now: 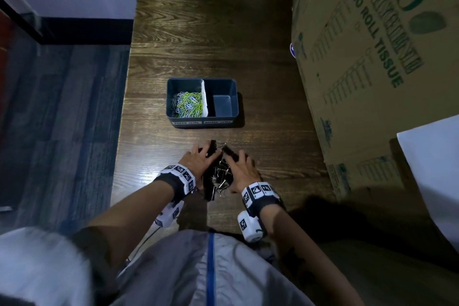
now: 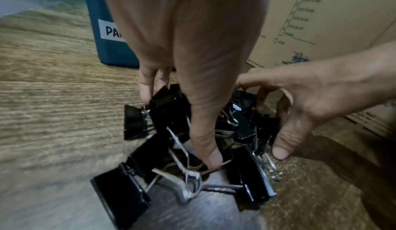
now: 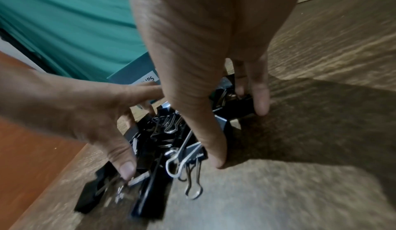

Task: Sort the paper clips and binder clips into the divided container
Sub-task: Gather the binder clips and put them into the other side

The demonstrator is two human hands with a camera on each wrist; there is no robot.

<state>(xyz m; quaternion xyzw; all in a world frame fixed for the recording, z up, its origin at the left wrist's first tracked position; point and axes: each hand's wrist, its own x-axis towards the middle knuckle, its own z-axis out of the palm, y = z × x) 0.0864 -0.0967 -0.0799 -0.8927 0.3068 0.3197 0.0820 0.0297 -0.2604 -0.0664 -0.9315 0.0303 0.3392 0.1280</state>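
Head view: binder clips [image 1: 218, 171] near table edge [image 1: 116, 156].

Black binder clips [image 1: 218, 171] heaped before the divided container [image 1: 202, 125], whose left compartment holds paper clips [image 1: 188, 104].

A dark wooden table [image 1: 211, 32] carries everything. A big cardboard box [image 1: 360, 69] printed "JUMBO ROLL TISSUE" stands along its right side.

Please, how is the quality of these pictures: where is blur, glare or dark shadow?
Head view: dim, with glare on the table left of the left hand and shadow right of the right hand; the cardboard box looks bent. Left wrist view: binder clips sharp, edges smeared. Right wrist view: motion-blurred, with dark shadow on the right.
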